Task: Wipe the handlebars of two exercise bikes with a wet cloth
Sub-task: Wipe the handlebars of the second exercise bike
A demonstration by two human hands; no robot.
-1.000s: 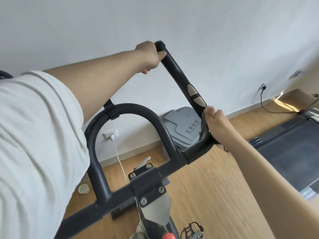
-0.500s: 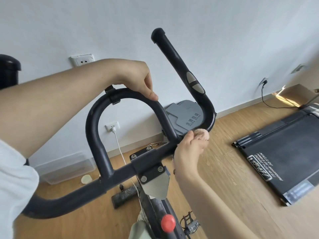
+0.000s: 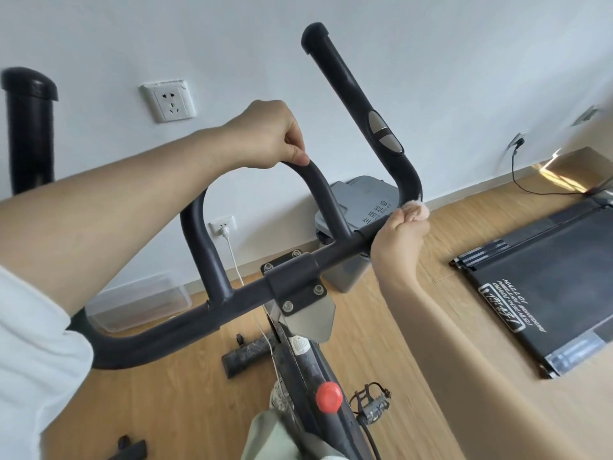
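The exercise bike's black handlebar (image 3: pixel 232 303) fills the middle of the view, with a centre loop, a left horn (image 3: pixel 30 127) and a right horn (image 3: pixel 351 88) pointing up. My left hand (image 3: pixel 268 137) grips the top of the centre loop. My right hand (image 3: pixel 401 237) holds a small pinkish cloth (image 3: pixel 418 209), pressing it against the crossbar just inside the right horn's bend. Only a tuft of the cloth shows above my fingers.
A red knob (image 3: pixel 328 395) and a pedal (image 3: pixel 371 403) sit on the bike frame below. A grey lidded bin (image 3: pixel 365 200) stands by the wall, a black treadmill (image 3: pixel 547 287) lies on the right and a clear plastic box (image 3: pixel 139 303) on the left. White cable hangs from a socket (image 3: pixel 224 225).
My left hand left the tip of the right horn and came down onto the centre loop. My right hand slid the cloth from the horn's lower part around the bend to the crossbar.
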